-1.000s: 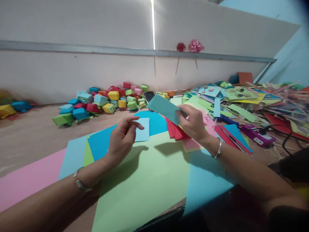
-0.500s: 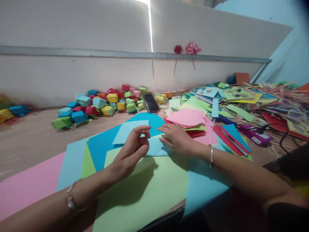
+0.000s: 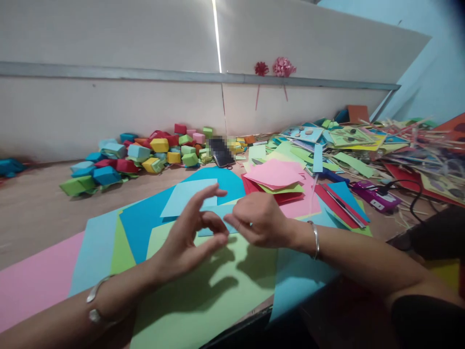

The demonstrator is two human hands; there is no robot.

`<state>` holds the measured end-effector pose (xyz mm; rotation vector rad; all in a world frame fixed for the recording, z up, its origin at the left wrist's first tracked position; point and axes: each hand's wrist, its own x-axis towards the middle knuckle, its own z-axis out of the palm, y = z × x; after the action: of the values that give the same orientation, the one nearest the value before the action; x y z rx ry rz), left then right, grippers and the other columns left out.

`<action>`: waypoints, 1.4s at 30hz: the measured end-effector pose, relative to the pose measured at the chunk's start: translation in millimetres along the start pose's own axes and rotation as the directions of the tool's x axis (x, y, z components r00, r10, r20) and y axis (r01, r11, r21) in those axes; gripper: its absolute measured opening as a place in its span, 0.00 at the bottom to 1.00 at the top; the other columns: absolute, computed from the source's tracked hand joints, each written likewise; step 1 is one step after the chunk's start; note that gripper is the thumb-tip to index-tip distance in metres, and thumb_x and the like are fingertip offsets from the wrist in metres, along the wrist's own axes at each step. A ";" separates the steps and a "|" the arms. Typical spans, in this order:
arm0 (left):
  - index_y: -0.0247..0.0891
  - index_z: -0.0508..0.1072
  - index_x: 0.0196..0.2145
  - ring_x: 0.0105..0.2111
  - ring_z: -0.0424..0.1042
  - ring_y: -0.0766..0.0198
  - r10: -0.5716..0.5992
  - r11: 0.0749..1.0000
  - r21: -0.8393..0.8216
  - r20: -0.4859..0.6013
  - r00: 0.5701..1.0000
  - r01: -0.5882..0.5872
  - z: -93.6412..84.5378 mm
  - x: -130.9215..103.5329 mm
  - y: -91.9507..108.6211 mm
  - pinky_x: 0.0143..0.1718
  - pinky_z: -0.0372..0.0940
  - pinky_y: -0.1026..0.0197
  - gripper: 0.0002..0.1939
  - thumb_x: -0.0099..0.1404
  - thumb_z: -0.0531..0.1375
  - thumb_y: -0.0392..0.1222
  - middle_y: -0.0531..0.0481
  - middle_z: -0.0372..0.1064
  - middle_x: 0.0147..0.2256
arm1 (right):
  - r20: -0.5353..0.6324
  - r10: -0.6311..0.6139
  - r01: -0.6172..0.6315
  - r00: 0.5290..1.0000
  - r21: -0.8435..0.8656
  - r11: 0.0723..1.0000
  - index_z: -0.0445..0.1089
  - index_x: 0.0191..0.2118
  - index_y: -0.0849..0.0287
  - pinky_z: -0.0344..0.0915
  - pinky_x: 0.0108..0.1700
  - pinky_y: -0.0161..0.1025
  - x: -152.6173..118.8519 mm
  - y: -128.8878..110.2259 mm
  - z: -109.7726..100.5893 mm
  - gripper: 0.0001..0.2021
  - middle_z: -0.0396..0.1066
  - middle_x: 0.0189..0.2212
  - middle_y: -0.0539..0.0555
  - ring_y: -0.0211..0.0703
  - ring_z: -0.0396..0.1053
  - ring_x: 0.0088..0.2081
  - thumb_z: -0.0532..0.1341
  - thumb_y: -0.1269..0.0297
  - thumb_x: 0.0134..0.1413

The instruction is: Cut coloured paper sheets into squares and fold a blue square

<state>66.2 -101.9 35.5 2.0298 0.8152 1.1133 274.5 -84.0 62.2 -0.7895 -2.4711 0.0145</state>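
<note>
My left hand [image 3: 198, 230] hovers above a light green sheet [image 3: 207, 295], fingers curved and apart, holding nothing. Close to its fingertips, my right hand [image 3: 259, 218] is raised with its fingers curled inward; whether anything sits between them is hidden. Both hands cast shadows on the green sheet. Behind them lies a light blue piece [image 3: 189, 196] on blue paper [image 3: 134, 232]. A further light blue piece is partly covered by the hands. Stacked pink, green and red cut pieces [image 3: 276, 174] rest just behind my right hand.
Small colored paper boxes [image 3: 138, 152] are heaped at the back left, beside a dark phone [image 3: 222, 154]. A purple power strip [image 3: 376, 196] with a cable is on the right, near pens [image 3: 345, 207]. Paper scraps and sticks [image 3: 417, 150] pile up behind it.
My right hand has lifted off the light blue paper and curled its fingers. My left hand's fingers have spread wider. The view has shifted slightly.
</note>
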 end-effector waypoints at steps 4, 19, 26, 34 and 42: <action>0.44 0.68 0.53 0.41 0.73 0.57 0.077 0.878 0.471 -0.307 0.949 0.082 -12.7 12.5 -19.9 0.40 0.70 0.53 0.15 0.71 0.55 0.48 0.43 0.68 0.50 | -0.342 0.009 0.009 0.940 0.051 0.999 0.73 0.42 0.63 0.65 0.47 0.42 2.9 15.3 -17.2 0.18 0.73 0.37 0.59 0.45 0.68 0.43 0.47 0.61 0.72; 0.41 0.71 0.33 0.35 0.74 0.60 0.393 0.684 0.702 -0.124 0.911 -0.200 -18.2 17.8 -35.2 0.36 0.64 0.57 0.09 0.68 0.53 0.32 0.49 0.74 0.34 | 0.219 -0.111 -0.046 0.969 0.605 0.795 0.70 0.57 0.64 0.70 0.47 0.42 11.6 53.4 -11.6 0.24 0.77 0.42 0.58 0.44 0.74 0.43 0.65 0.54 0.61; 0.42 0.65 0.34 0.42 0.74 0.59 0.430 0.764 0.619 -0.277 0.859 -0.182 -18.4 15.9 -29.0 0.43 0.69 0.57 0.09 0.62 0.55 0.27 0.48 0.72 0.40 | -0.006 -0.343 0.343 0.939 0.019 0.939 0.75 0.52 0.52 0.58 0.64 0.55 12.2 71.8 -2.8 0.15 0.68 0.60 0.58 0.51 0.60 0.64 0.67 0.60 0.60; 0.41 0.66 0.15 0.41 0.72 0.55 0.398 0.689 0.712 -0.217 0.891 -0.134 -34.1 20.0 -45.2 0.44 0.65 0.50 0.14 0.51 0.53 0.27 0.49 0.75 0.37 | -0.034 -0.417 0.414 0.908 -0.070 0.908 0.78 0.39 0.56 0.72 0.51 0.44 8.2 88.7 26.4 0.10 0.78 0.44 0.55 0.43 0.71 0.50 0.58 0.69 0.67; 0.42 0.70 0.33 0.44 0.72 0.52 0.112 0.864 0.503 -0.246 0.963 0.028 -20.0 18.1 -28.4 0.45 0.68 0.48 0.07 0.63 0.53 0.42 0.45 0.73 0.42 | 0.023 -0.480 0.477 0.877 0.093 0.874 0.78 0.41 0.62 0.72 0.54 0.45 5.3 84.8 28.5 0.12 0.76 0.46 0.61 0.47 0.69 0.55 0.56 0.75 0.65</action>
<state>50.9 -66.3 29.4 2.3538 1.3200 1.3223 302.0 -6.7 26.1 -0.1234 -2.6240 -0.0446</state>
